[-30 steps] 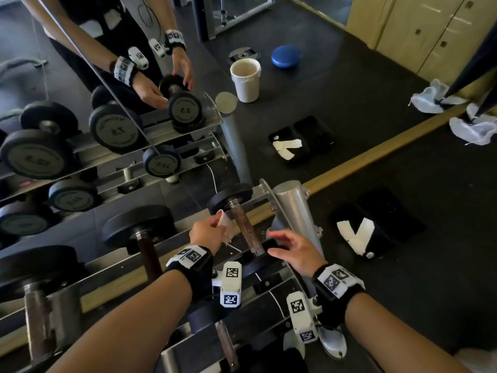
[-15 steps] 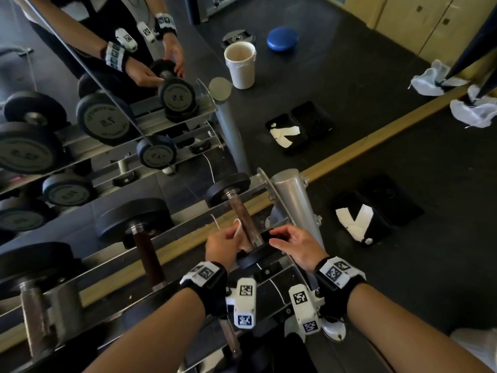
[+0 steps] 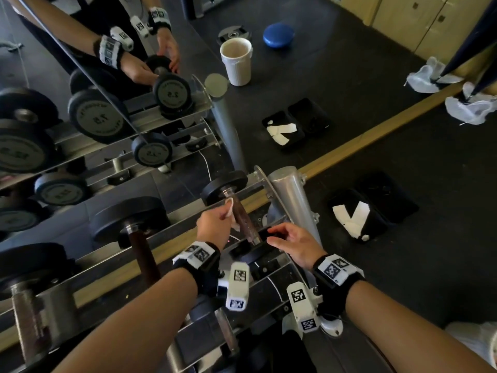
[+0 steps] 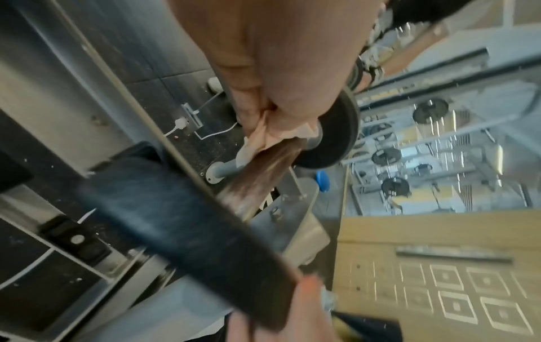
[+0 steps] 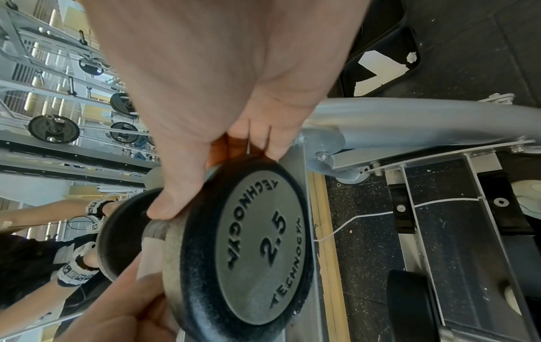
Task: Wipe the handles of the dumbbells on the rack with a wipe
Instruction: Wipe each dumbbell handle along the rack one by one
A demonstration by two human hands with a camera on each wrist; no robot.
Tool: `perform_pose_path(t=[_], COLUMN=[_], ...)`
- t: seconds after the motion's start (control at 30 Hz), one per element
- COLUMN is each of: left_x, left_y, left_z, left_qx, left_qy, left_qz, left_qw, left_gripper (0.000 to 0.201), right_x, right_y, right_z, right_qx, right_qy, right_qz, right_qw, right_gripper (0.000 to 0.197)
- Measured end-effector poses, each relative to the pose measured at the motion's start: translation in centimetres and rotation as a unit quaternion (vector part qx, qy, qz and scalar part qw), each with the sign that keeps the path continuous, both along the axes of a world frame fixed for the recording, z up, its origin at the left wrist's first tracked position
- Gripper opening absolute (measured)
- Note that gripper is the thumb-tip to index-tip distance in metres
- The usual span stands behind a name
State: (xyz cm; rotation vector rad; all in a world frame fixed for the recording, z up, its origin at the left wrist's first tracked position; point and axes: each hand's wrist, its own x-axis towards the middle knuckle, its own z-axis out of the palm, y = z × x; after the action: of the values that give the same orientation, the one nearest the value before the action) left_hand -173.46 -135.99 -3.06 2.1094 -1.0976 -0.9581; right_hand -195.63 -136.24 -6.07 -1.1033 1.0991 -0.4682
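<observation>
2 hands (image 3: 215, 224) over rack (image 3: 293, 200), black floor (image 3: 443, 184).

A wall mirror (image 3: 80, 109) stands behind the rack. On the dark floor (image 3: 443, 211) beside it lies a black tray (image 3: 376, 208) holding white paper pieces (image 3: 352, 216). Crumpled white cloths (image 3: 470, 106) sit near the wooden skirting strip (image 3: 376, 127) farther right.

Your wipe (image 3: 229, 211) looks like thin, soft, crumpled white paper or cloth against the dumbbell's handle (image 3: 244, 222), brownish metal with a rough, dull grip. The end weight (image 5: 249, 250) shows matt, grainy black rubber. Beside that dumbbell, the rack (image 3: 290, 195) post is smooth, satin grey metal.
</observation>
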Motion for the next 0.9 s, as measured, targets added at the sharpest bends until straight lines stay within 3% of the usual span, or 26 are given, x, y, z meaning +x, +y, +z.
perform_pose_path(t=[0.27,0.33,0.4,0.5,0.6,0.73,0.9], left_x=[-1.6,-0.9,0.4,1.7,0.9,-0.4,-1.4], left_y=[4.5,4.0,3.1,1.3,-0.1,-0.2,1.8], left_z=[-0.7,0.3,1.1,2.1,1.9,1.1,0.5], left_qx=[0.056,0.054,0.032,0.003,0.002,0.014,0.037], left_qy=[-0.024,0.036,0.043,-0.026,-0.038,-0.104,-0.198], left_qz=[-0.186,-0.163,-0.087,-0.013,-0.003,-0.078,-0.191], left_qw=[0.981,0.984,0.995,1.000,0.999,0.991,0.961], left_gripper=[0.018,0.022,0.028,0.030,0.037,0.035,0.032], right_x=[-0.1,-0.1,-0.1,-0.1,-0.1,-0.1,-0.2], right_y=[0.2,0.1,0.0,0.1,0.2,0.2,0.1], right_z=[0.3,0.4,0.4,0.3,0.2,0.0,0.1], right_qx=[0.000,0.003,0.000,-0.004,-0.014,-0.005,0.007], right_qy=[-0.002,0.000,0.003,0.009,0.007,0.000,0.004], right_qz=[-0.002,0.007,0.013,0.014,0.010,0.002,0.006], right_qw=[1.000,1.000,1.000,1.000,1.000,1.000,1.000], right_gripper=[0.058,0.059,0.059,0.058,0.057,0.056,0.049])
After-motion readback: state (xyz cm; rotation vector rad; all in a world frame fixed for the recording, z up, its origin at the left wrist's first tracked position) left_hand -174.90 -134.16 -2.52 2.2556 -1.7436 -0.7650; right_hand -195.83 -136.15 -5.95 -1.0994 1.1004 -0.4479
